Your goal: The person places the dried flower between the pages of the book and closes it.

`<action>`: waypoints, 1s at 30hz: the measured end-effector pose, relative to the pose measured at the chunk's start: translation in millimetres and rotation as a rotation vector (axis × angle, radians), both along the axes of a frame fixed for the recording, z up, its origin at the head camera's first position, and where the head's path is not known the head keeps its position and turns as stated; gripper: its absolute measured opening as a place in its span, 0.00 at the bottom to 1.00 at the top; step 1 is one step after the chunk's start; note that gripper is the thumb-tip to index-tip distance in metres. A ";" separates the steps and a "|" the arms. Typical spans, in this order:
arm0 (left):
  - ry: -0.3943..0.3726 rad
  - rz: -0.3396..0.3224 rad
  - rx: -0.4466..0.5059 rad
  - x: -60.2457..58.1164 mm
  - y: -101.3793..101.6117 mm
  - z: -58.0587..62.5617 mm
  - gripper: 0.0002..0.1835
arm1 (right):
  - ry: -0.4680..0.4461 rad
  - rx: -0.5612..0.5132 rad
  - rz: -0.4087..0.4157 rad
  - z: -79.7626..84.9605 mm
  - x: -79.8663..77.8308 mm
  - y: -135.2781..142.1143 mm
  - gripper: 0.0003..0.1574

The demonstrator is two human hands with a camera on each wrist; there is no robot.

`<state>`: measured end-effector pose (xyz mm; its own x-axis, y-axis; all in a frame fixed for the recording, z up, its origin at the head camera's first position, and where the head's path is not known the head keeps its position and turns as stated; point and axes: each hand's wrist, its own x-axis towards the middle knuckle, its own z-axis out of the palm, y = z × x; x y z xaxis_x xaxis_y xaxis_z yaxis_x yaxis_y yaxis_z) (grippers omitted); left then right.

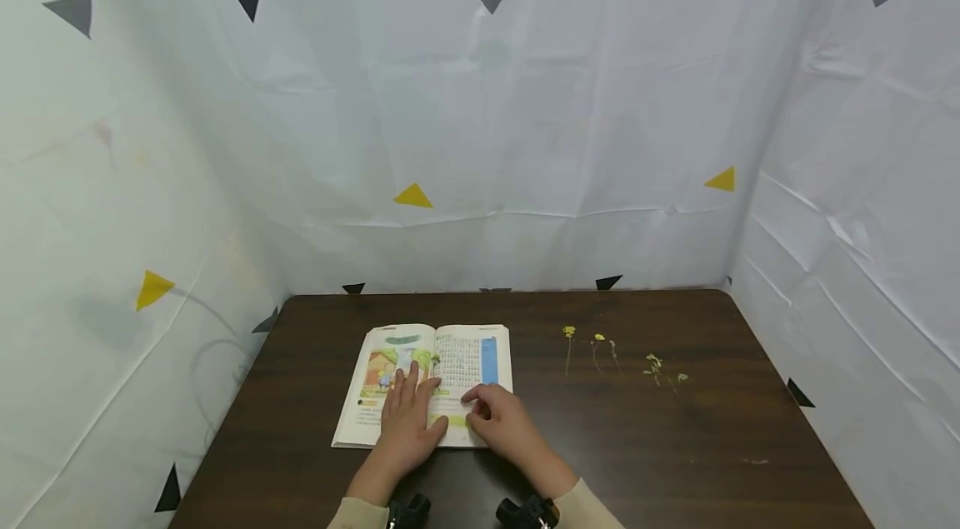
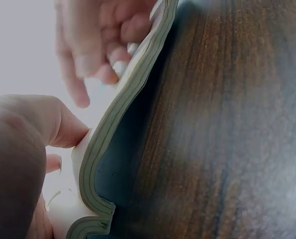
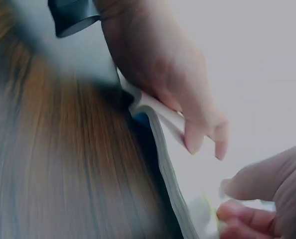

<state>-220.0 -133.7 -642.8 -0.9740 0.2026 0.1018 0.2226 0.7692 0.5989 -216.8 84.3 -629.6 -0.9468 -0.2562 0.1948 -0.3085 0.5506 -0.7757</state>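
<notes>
An open book (image 1: 483, 354) lies on the brown table, a coloured picture on its left page and text with a blue panel on its right. My left hand (image 1: 408, 421) rests with fingers spread on the left page, its thumb reaching across near the lower middle of the book. Over the right page is my right hand (image 1: 502, 421), index finger extended, thumb apart from it and the other fingers loosely curled. The left wrist view shows the left thumb (image 2: 68, 124) pressing near the book's lower edge. Right fingertips (image 3: 232, 211) are close to the page in the right wrist view.
Right of the book lie several small yellow-flowered stems, among them a single stem (image 1: 568, 337), a pair of thin stems (image 1: 597, 346) and a branching sprig (image 1: 655, 366). White sheeting (image 1: 487, 137) with printed triangles surrounds the dark wooden table (image 1: 637, 462).
</notes>
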 end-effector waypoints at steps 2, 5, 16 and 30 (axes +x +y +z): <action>-0.034 0.002 -0.017 -0.6 -0.6 2.2 0.35 | -0.015 0.072 -0.006 2.4 5.2 8.8 0.16; -0.051 0.003 -0.026 -2.4 -0.2 4.1 0.35 | -0.062 0.181 -0.024 6.7 13.2 26.7 0.25; -0.055 -0.041 -0.011 -2.1 0.3 0.8 0.34 | -0.068 0.173 0.073 -4.2 22.3 62.9 0.34; -0.058 -0.092 -0.087 -1.6 -7.2 0.0 0.60 | -0.054 0.190 0.041 -2.9 27.2 55.9 0.30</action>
